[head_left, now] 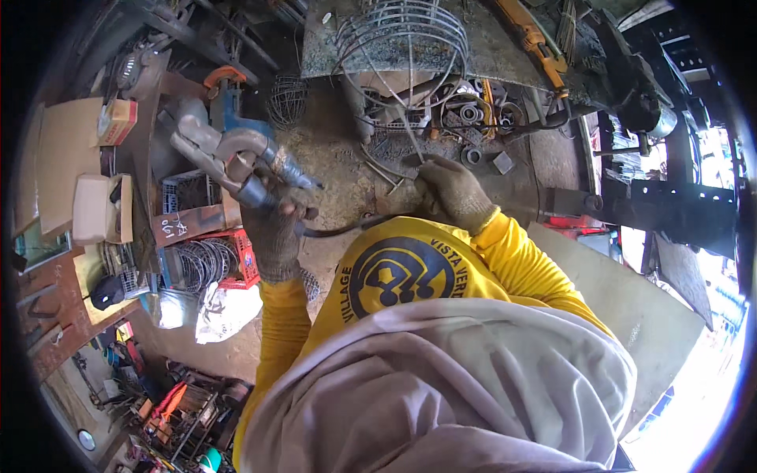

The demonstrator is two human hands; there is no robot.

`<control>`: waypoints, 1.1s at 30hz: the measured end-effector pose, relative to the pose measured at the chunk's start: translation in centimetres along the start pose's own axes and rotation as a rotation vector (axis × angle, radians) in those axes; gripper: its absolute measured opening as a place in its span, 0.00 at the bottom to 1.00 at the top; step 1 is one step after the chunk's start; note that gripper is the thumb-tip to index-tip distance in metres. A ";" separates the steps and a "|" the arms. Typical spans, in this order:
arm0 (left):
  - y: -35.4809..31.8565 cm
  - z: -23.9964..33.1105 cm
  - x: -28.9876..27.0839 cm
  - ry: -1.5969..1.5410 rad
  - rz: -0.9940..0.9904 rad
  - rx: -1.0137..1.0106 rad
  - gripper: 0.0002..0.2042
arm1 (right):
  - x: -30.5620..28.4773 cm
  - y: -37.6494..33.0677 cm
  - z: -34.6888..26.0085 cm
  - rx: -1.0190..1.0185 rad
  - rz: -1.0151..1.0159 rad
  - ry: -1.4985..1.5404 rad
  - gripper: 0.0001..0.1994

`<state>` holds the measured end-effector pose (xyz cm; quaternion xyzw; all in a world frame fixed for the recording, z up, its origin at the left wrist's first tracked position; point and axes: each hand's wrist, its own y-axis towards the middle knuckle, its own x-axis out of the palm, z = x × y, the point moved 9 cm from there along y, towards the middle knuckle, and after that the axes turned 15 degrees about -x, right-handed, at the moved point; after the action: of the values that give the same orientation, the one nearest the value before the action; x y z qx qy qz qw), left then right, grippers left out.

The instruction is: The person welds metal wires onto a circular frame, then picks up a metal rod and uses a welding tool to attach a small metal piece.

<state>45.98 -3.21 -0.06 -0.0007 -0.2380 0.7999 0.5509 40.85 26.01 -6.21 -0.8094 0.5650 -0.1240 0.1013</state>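
Note:
My left hand (276, 229), in a dark knit glove, grips a grey metal electrode holder (229, 154) with clamp jaws, raised above the dirt floor; a dark cable (339, 229) runs from it across my yellow shirt. My right hand (453, 193), in a tan knit glove, is closed on a thin metal rod (410, 130) that reaches up toward a domed wire cage (402, 35) lying on the ground. Both sleeves are yellow. A pale cloth drapes over my chest and hides what is below.
Metal rings and scrap pieces (473, 114) lie near the cage. A small wire basket (288, 98), a red crate of wire rings (213, 264) and cardboard boxes (102, 209) stand at the left. An orange tool (536, 39) and a dark metal frame (670, 205) are at the right.

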 end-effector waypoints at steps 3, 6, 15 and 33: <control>2.4 2.8 -0.7 0.026 -0.073 0.149 0.29 | 0.8 -0.5 -5.5 -0.081 0.142 0.308 0.17; 3.9 5.2 -1.4 0.134 -0.020 0.269 0.26 | 0.0 -0.5 -7.9 -0.183 0.170 0.133 0.17; 5.4 9.0 -1.1 0.458 0.000 0.433 0.30 | -1.4 2.3 -8.3 -0.300 0.299 -0.032 0.17; 23.5 6.3 5.9 -0.387 -1.513 -0.461 0.31 | 0.0 -0.2 -9.4 -0.241 0.922 -0.381 0.12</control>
<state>21.31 -6.95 -1.88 0.1852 -0.4239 0.1280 0.8773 38.09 25.81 2.75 -0.4902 0.8450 0.1492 0.1528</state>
